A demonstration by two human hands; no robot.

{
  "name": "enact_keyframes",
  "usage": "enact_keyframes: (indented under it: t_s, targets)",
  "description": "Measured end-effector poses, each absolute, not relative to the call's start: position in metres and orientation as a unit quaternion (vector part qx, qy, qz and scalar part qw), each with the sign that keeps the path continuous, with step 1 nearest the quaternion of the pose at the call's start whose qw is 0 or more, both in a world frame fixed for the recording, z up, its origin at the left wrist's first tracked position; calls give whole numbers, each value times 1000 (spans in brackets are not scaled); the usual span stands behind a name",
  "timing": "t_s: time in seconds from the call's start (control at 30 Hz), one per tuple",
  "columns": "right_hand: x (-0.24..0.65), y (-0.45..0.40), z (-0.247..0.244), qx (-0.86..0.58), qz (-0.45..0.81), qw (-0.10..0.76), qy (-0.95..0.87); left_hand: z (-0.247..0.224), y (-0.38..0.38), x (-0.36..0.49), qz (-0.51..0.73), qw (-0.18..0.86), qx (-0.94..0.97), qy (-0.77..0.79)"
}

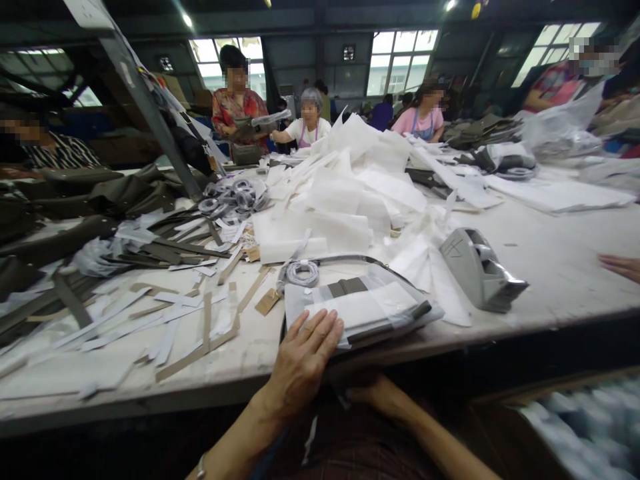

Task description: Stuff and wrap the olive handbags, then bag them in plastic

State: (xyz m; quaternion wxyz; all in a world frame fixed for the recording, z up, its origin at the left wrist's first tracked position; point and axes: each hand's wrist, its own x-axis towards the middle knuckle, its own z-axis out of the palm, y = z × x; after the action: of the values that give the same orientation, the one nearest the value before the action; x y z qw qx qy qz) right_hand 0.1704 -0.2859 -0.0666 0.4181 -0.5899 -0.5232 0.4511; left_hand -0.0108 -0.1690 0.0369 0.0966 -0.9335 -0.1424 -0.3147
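Note:
My left hand (307, 347) lies flat, fingers stretched out, on the near left corner of a dark olive bag (349, 287) at the table's front edge. White tissue paper (373, 308) and clear film cover much of the bag. Its dark strap (370, 259) arches along the far side. A coiled strap in clear wrap (301, 273) rests against the bag's far left corner, near a brown tag (268, 302). Below the table edge, in shadow, is my right hand (377, 395); its fingers are mostly hidden, and I cannot see whether they hold anything.
A grey tape dispenser (477, 270) stands right of the bag. White sheets (345, 180) form a heap behind it. Strips (200, 327) and more coiled straps (240, 197) lie left. Another person's hand (623, 265) reaches in at right. Several people work across the table (560, 267).

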Motion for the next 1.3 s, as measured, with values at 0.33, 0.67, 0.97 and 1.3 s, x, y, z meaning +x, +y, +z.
enact_keyframes:
  t_s: [0.33,0.67,0.97,1.3]
  targets:
    - [175,-328,-36,-539,621,387,-418,17,-186,-14,-369,107,-910,-153]
    - [162,-340,32,-482,618,387,-485,-1,-179,-10,-399,106,-896,-163]
    - [173,-332,53,-571,341,357,-655,-1,-181,-12,-412,68,-896,-154]
    - [179,-278,79,-479,443,423,-629,6,-197,-10,-441,-5,-878,-186]
